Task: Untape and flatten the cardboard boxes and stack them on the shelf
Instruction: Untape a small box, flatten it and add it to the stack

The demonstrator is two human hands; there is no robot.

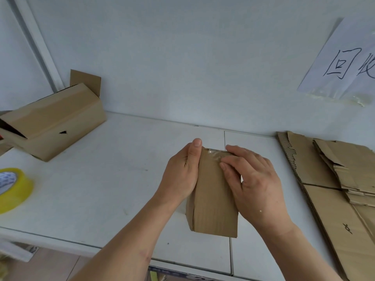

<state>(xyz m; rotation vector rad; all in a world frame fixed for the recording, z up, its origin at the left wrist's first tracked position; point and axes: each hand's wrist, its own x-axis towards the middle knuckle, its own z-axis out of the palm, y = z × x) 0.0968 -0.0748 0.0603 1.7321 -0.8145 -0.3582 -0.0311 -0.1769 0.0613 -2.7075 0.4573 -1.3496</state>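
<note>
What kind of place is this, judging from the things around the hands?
Probably a packing or recycling corner: flattened brown cardboard sheets stacked on a white shelf, a yellow roll of packing tape, and a handwritten paper sign on the wall.

A small brown cardboard box [213, 197] stands on the white shelf [113, 179], clear tape [216, 156] across its far top edge. Left of it an opened larger box [54, 122] lies tilted; right of it flattened boxes [334, 179] lie stacked.

The picture's edges are cutting off the tape roll [14, 189], the wall sign [345, 63] and the flattened cardboard stack [341, 189].
</note>
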